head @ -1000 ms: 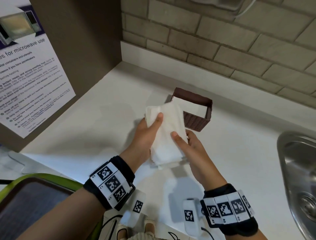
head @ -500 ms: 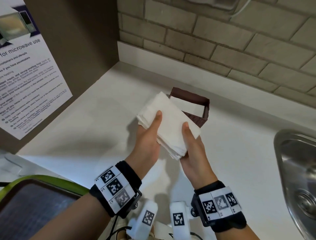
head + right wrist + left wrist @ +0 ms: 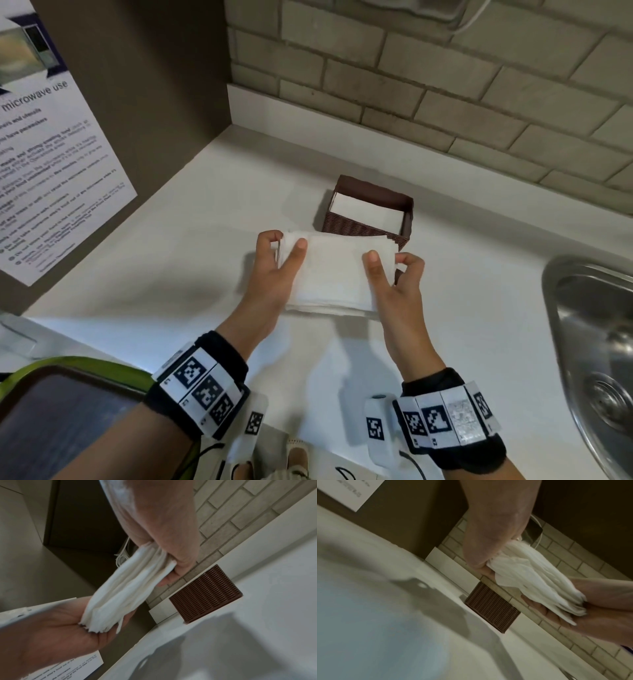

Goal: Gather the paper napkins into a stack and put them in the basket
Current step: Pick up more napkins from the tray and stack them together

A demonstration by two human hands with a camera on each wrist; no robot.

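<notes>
A thick stack of white paper napkins (image 3: pixel 330 270) is held flat above the white counter, just in front of the basket. My left hand (image 3: pixel 275 267) grips its left end, thumb on top and fingers curled round the edge. My right hand (image 3: pixel 394 274) grips the right end the same way. Both wrist views show the layered napkin stack (image 3: pixel 534 577) (image 3: pixel 126 586) squeezed between the two hands. The brown woven basket (image 3: pixel 346 224) stands behind the stack near the brick wall, with white napkins (image 3: pixel 366 210) lying inside it. Its ribbed side shows as the basket (image 3: pixel 491 607) (image 3: pixel 205 592) on the counter.
A steel sink (image 3: pixel 596 342) is set into the counter at the right. A brown cabinet panel with a microwave notice (image 3: pixel 51 154) closes off the left. A green-rimmed tray (image 3: pixel 68 404) lies at the lower left. The brick wall (image 3: pixel 411 85) runs behind the basket.
The stack has turned from a tilted, diagonal hold to lying level and crosswise. Both hands have shifted out to its two ends, in front of the basket.
</notes>
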